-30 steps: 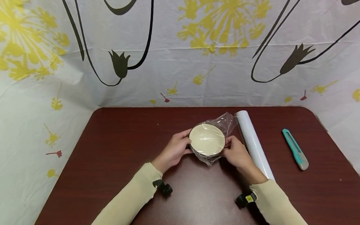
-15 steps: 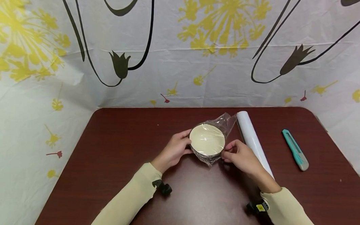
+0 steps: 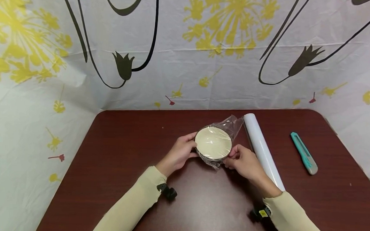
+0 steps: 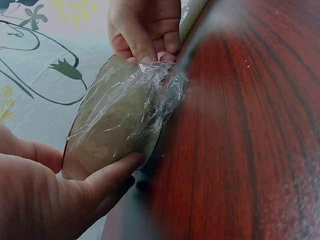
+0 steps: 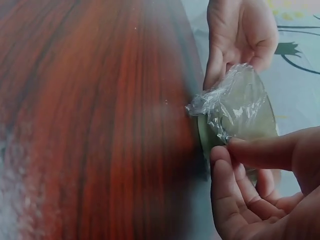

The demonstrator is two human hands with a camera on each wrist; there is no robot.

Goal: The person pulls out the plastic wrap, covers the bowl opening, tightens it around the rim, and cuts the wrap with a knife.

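Note:
A round cream bowl [image 3: 213, 143] with a dark rim stands on the table, clear cling film [image 3: 229, 126] stretched over its mouth. Loose film bunches out at the bowl's back right and lower front. My left hand [image 3: 180, 151] grips the bowl's left side, thumb near the rim. At the lower right side, my right hand [image 3: 243, 163] pinches the film edge between thumb and forefinger. The right wrist view shows that pinch close up, with crumpled film [image 5: 227, 97] along the bowl's side. In the left wrist view, the wrinkled film [image 4: 155, 90] runs down the bowl's outer wall.
A white roll [image 3: 261, 147] of film lies slanted just right of the bowl, partly behind the right forearm. Farther right is a teal utility knife [image 3: 303, 154]. The dark red wooden table [image 3: 133, 137] meets a patterned cloth [image 3: 176, 35] at its back edge.
My right hand has let go of the bowl's right side, drawn back slightly, then come in lower and pinched the film there. The left hand and bowl have stayed in place.

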